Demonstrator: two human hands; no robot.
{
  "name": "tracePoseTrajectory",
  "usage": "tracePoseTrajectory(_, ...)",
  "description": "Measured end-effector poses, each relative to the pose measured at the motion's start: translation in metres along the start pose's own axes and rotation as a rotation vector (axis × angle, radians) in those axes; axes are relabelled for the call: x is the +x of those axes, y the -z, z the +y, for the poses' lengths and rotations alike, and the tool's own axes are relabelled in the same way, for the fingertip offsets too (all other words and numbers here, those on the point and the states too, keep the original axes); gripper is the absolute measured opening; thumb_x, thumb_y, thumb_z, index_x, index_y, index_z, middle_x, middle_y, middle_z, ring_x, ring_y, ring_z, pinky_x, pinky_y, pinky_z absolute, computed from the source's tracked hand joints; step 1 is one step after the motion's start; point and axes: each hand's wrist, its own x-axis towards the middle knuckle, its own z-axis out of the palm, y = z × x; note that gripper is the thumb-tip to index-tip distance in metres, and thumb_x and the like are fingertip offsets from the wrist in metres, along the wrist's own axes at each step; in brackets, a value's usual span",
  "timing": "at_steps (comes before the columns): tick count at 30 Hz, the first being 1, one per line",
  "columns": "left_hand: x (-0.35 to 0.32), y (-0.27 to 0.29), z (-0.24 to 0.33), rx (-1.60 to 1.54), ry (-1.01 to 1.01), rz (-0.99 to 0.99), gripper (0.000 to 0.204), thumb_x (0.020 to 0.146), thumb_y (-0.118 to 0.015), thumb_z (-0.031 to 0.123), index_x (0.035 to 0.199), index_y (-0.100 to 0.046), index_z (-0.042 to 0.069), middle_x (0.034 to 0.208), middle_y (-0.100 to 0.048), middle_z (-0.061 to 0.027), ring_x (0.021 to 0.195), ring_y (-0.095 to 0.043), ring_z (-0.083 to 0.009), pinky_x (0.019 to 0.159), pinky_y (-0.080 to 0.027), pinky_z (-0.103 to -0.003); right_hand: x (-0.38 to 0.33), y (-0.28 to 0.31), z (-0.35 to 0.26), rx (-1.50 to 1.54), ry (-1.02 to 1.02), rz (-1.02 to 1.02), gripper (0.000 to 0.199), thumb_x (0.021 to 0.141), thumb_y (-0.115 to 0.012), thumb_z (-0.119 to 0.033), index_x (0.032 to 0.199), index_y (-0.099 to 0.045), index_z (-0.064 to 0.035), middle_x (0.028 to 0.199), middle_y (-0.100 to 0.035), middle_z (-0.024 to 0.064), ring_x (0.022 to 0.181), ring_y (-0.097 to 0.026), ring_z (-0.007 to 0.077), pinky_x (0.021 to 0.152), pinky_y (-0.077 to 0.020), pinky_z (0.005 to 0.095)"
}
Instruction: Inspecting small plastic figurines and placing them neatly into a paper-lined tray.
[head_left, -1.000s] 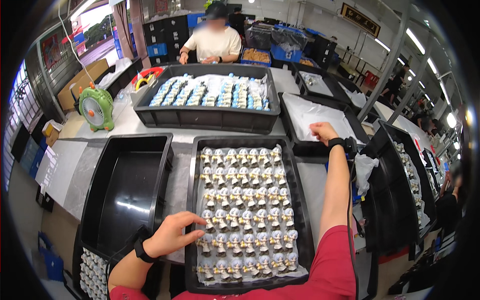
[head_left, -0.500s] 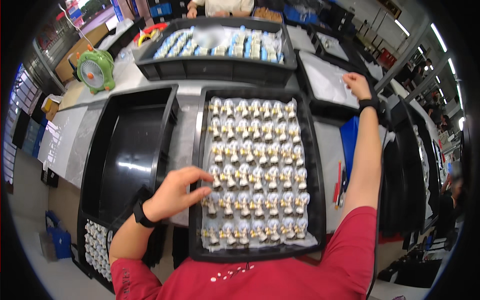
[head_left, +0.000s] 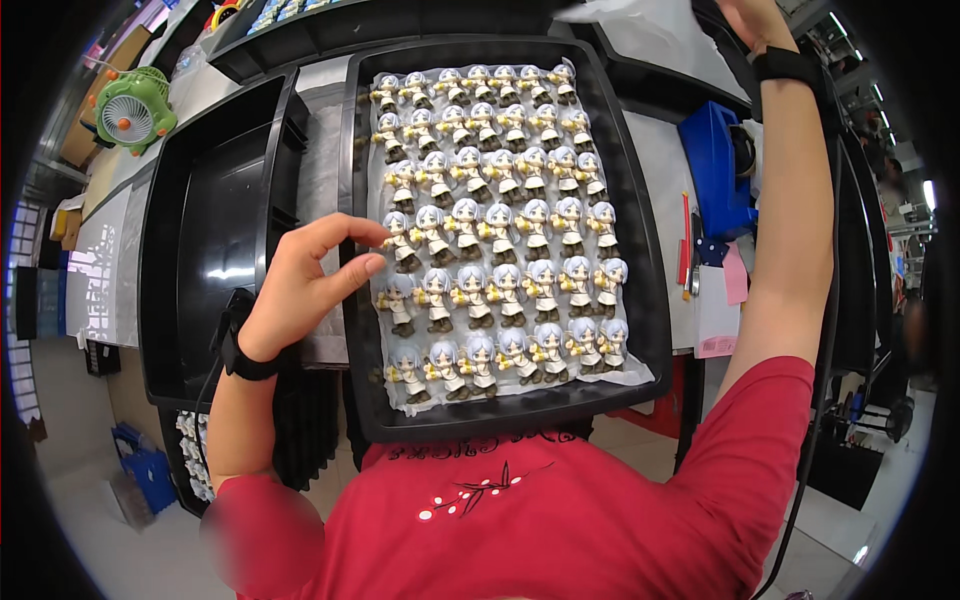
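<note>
A black tray point(head_left: 655, 330) in front of me holds rows of small figurines point(head_left: 500, 230) with pale hair, white clothes and dark legs, lying on a white liner. My left hand point(head_left: 300, 285) is over the tray's left side, thumb and forefinger apart, the fingertips close to a figurine at the end of a row. At the upper right, my right hand point(head_left: 750, 22) is partly cut off by the picture's edge. It appears to grip a thin white sheet point(head_left: 650, 35), which is raised and bent above another black tray; the fingertips are out of view.
To the left stands a bare black tray point(head_left: 215, 240), with a green toy-shaped fan point(head_left: 132, 110) beyond it. A grey-black crate point(head_left: 400, 25) is at the back. On the right are a blue tape dispenser point(head_left: 715, 170), a red pen-like tool point(head_left: 685, 245) and a pink paper point(head_left: 735, 272).
My view has tipped down toward the figurine tray. The white sheet has been lifted at the right, with my right hand by it. My left hand stays beside the same row.
</note>
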Motion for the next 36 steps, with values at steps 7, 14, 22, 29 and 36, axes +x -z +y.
tracePoseTrajectory(7,0.012,0.015,-0.011,-0.681,0.144,0.102,0.042,0.095,-0.048,0.035,0.122,-0.049,0.002,0.114,-0.059,-0.0132,0.104,-0.059,-0.0211,0.09,-0.045,-0.032,-0.058,-0.161,-0.077,0.255,0.023,-0.259,0.021,0.091,-0.051,-0.015,0.106,-0.054,-0.0008,0.109,-0.06,0.0114,0.101,-0.056,0.0168,0.09,-0.0424,0.0291)
tracePoseTrajectory(14,0.011,0.037,-0.003,-1.446,0.303,-0.073,0.085,0.082,-0.04,0.07,0.139,-0.023,0.009,0.125,-0.044,-0.0238,0.101,-0.058,-0.0362,0.086,-0.048,-0.045,-0.185,-0.287,-0.115,0.319,0.019,-0.914,0.017,0.093,-0.048,-0.02,0.098,-0.055,-0.005,0.086,-0.059,0.008,0.081,-0.057,0.0184,0.073,-0.0453,0.0312)
tracePoseTrajectory(22,0.012,0.025,-0.024,-1.103,0.384,0.056,0.086,0.085,-0.057,0.05,0.14,-0.012,0.001,0.125,-0.04,-0.0219,0.102,-0.056,-0.0326,0.084,-0.049,-0.042,-0.255,-0.315,-0.148,0.366,0.554,-1.276,0.01,0.094,-0.043,-0.015,0.093,-0.046,-0.0048,0.101,-0.056,0.0096,0.101,-0.056,0.0265,0.103,-0.0227,0.0566)
tracePoseTrajectory(29,0.03,-0.01,0.001,-0.908,0.43,-0.034,0.077,0.086,-0.062,0.017,0.139,-0.012,-0.009,0.124,-0.041,-0.0194,0.098,-0.059,-0.0236,0.077,-0.05,-0.03,-0.27,-0.272,-0.158,0.304,0.533,-1.268,0.013,0.095,-0.041,-0.016,0.094,-0.048,-0.0055,0.096,-0.054,0.0092,0.098,-0.055,0.0266,0.102,-0.0239,0.0547)
tracePoseTrajectory(36,0.044,-0.038,-0.004,-0.699,0.478,-0.219,0.074,0.08,-0.068,0.012,0.133,-0.024,-0.014,0.077,-0.057,-0.0083,0.064,-0.054,-0.0123,0.056,-0.045,-0.024,-0.285,-0.249,-0.146,0.22,0.427,-1.28,0.014,0.095,-0.043,-0.019,0.095,-0.05,-0.0069,0.092,-0.056,0.0062,0.094,-0.056,0.0236,0.101,-0.0269,0.0521)
